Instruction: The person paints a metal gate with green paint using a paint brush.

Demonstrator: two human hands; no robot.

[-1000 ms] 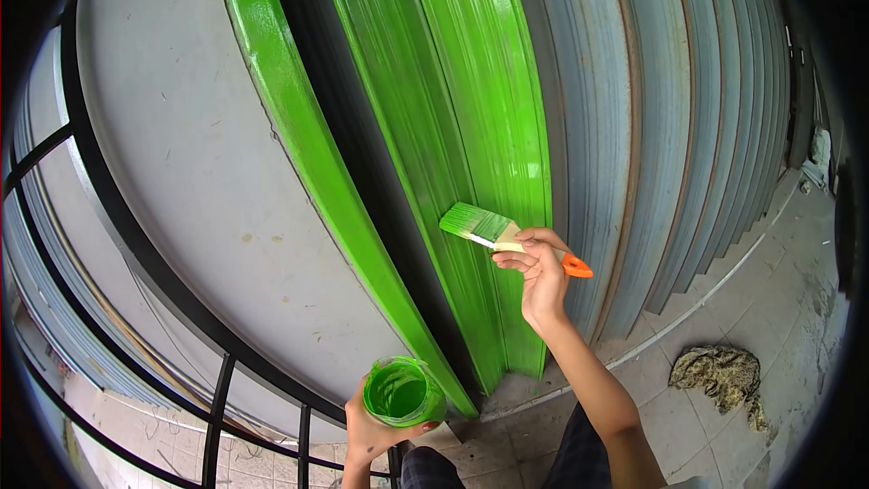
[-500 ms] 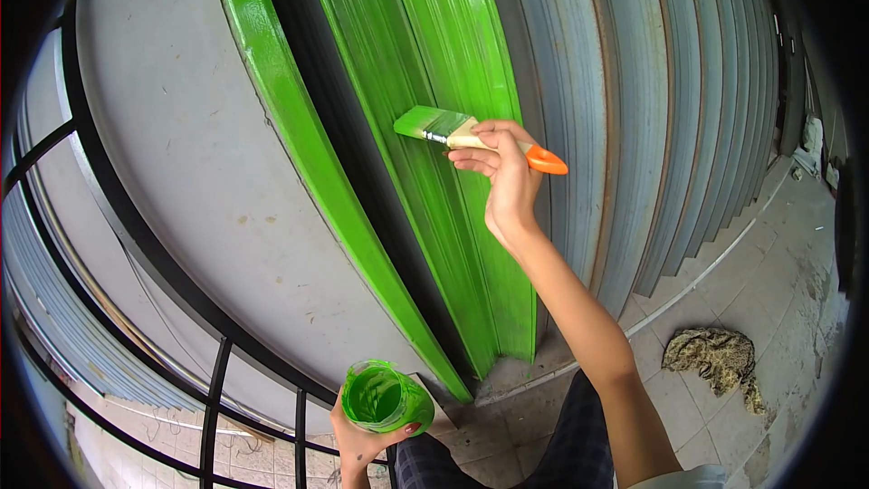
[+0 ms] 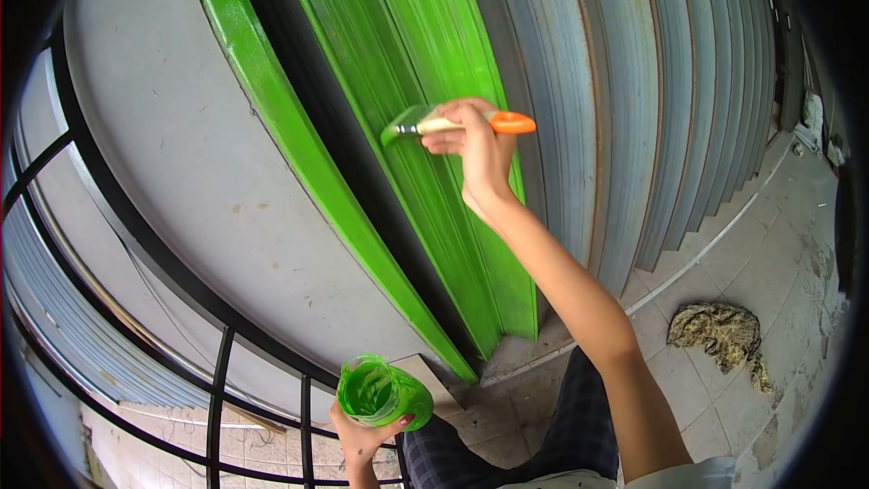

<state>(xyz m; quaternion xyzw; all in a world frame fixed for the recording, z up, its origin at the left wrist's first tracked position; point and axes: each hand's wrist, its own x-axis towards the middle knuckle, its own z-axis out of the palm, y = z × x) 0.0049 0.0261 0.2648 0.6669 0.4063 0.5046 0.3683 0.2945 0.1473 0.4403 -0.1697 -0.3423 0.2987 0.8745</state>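
Observation:
My right hand (image 3: 480, 152) is closed around the handle of a paintbrush (image 3: 438, 125) with an orange end. Green paint coats its bristles, which are slightly blurred and lie against a green-painted metal shutter panel (image 3: 407, 63). Low in the view, my left hand (image 3: 364, 439) grips a jar of green paint (image 3: 385, 396) from the side. The jar is open at the top, with paint smeared over its rim and walls. To the left of the panel, past a dark gap, runs a green-painted edge strip (image 3: 299, 172).
Unpainted grey corrugated metal (image 3: 625, 81) continues to the right. A pale wall panel (image 3: 181, 127) and a black metal frame (image 3: 136, 226) stand on the left. A crumpled stained cloth (image 3: 720, 337) lies on the tiled floor (image 3: 688, 417).
My right hand and the paintbrush have moved left and slightly up, and the brush's handle has swung more level. The jar stays in my left hand. The view has shifted slightly.

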